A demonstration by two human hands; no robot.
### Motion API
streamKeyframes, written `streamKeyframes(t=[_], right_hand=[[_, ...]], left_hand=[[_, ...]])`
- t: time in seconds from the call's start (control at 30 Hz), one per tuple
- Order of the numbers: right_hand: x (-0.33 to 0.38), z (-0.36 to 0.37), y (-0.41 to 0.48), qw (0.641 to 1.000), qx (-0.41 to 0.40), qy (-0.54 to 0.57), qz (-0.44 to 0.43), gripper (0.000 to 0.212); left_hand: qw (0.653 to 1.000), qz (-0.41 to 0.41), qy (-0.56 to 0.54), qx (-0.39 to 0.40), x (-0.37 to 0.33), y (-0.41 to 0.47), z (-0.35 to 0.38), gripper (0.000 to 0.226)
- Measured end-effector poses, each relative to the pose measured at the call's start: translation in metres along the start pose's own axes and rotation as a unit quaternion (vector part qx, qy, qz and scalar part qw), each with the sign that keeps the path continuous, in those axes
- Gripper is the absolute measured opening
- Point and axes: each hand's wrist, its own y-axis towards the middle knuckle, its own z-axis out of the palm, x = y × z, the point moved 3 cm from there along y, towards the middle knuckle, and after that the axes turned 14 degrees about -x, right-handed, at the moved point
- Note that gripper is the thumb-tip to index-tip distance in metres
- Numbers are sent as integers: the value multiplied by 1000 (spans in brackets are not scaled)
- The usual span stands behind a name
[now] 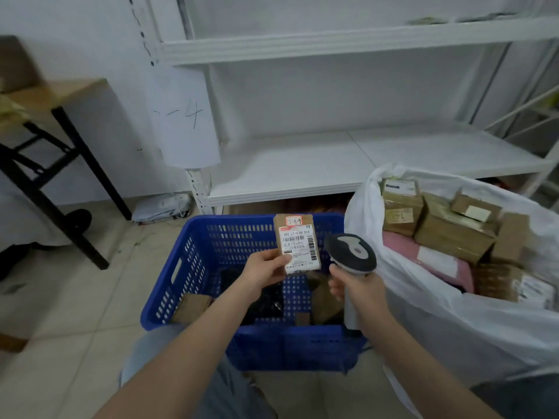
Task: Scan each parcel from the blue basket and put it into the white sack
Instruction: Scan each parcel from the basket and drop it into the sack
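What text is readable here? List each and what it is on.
"3-3-9": red-edged sticker on the small brown cardboard parcel in the left hand.
"642 L714-00 015", roughly: its white shipping label; small print unreadable.
"-4": white paper sheet on the shelf post.
Labels in the white plastic sack: blurred.

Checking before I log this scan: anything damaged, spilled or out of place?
Nothing stands out. The left hand holds a small parcel, label showing, over the blue basket; the right hand grips the scanner beside it; boxes sit inside the white sack.
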Motion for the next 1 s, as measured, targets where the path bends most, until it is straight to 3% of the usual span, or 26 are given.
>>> streamKeyframes(t=[0.43, 1.0], right_hand=[[-26, -46, -55, 997, 25, -77, 15, 19], [-21, -66, -56, 998, 11, -53, 32, 20]], left_hand=[[998, 24, 53, -2, 28, -31, 39, 31], [995, 43, 89, 22, 23, -39, 67, 30]])
